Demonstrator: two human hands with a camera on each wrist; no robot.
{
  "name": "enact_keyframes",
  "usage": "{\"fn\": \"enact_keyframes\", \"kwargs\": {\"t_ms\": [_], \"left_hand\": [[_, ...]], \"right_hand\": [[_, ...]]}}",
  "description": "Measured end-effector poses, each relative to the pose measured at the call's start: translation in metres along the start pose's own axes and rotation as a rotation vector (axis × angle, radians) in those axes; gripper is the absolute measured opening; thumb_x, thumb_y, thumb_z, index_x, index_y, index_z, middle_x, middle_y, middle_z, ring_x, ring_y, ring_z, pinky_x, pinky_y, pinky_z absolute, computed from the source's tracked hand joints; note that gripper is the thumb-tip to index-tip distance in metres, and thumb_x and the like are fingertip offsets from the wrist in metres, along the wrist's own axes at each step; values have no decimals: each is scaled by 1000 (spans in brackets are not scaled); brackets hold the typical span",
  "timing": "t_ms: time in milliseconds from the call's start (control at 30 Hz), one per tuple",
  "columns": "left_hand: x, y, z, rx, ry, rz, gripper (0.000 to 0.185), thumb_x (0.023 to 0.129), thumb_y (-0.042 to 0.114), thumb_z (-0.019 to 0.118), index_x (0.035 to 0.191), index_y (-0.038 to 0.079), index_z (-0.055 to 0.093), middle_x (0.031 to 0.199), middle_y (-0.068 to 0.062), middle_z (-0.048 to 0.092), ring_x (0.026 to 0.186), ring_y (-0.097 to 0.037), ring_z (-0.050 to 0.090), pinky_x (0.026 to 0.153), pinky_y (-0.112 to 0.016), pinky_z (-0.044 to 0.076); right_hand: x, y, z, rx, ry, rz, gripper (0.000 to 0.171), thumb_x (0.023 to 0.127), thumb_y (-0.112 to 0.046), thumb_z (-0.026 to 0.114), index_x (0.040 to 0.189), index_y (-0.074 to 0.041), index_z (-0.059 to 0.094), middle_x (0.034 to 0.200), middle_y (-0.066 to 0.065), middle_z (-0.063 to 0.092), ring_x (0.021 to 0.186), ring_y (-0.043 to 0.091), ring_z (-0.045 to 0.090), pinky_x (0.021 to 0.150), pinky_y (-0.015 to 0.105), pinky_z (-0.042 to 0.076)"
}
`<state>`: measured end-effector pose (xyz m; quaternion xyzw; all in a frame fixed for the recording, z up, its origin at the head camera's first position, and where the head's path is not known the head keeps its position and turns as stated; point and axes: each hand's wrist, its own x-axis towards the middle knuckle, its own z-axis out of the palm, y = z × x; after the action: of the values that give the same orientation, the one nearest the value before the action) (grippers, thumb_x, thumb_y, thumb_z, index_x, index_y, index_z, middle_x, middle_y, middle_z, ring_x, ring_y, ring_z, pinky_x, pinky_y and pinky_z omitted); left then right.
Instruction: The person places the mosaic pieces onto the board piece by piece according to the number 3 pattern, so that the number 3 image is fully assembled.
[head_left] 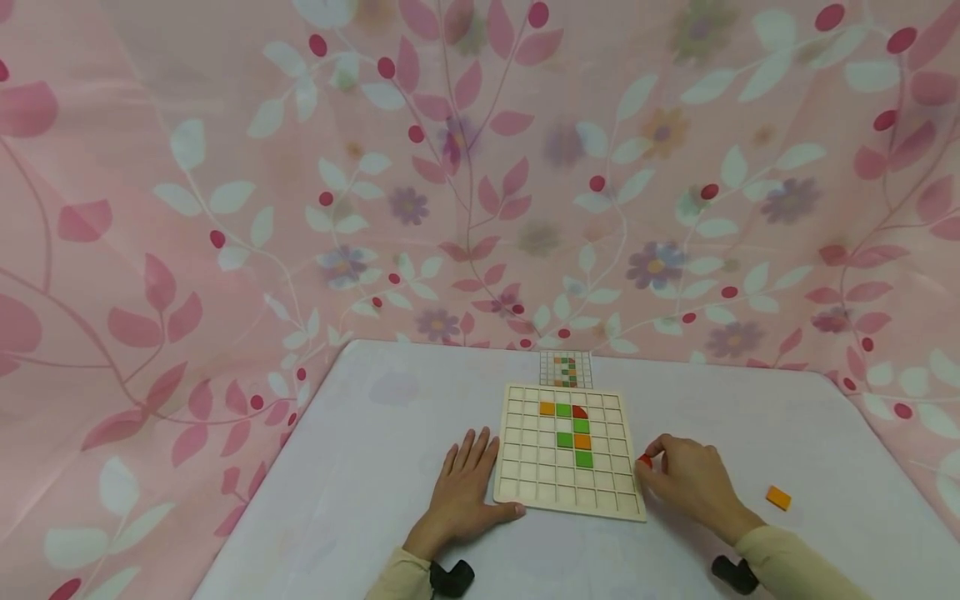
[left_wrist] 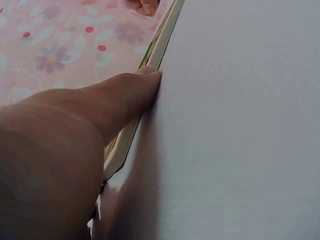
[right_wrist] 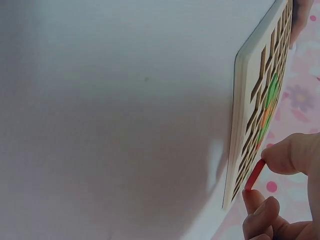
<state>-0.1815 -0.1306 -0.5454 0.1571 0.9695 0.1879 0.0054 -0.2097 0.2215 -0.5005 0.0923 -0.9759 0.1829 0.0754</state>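
A wooden grid board lies on the white table, with several green, orange and red tiles set in its squares. My left hand rests at the board's left side with fingers spread; in the left wrist view its thumb touches the board's near edge. By the board's right edge, my right hand pinches a small red tile between thumb and fingertips. The tile's full outline is partly hidden by the fingers. A loose orange tile lies on the table to the right of that hand.
Behind the board stands a small pattern card printed with a grid and coloured squares. The white table reaches back to a pink floral cloth. Each wrist wears a black device.
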Motion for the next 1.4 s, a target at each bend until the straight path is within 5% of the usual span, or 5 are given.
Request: {"fn": "enact_keyframes", "kwargs": {"t_ms": [800,1400], "left_hand": [[-2,-2,1,-19,-13,-5,110,78,80,55,160,15,19,167,-4,10,154,-28,3,121,-54,8],[0,0,0,-15,-3,-2,109,78,80,55,159,14,21,167,-4,12,154,-28,5,121,-54,9]], "right_hand": [[2,-46,35,76,-6,20,15,79,-34,74,78,-20,67,51,-10,46,49,9,41,56,28,31],[5,-64,42,11,-53,13,33,80,-48,75,74,-19,60,55,-9,47,56,11,43,69,39,33]]}}
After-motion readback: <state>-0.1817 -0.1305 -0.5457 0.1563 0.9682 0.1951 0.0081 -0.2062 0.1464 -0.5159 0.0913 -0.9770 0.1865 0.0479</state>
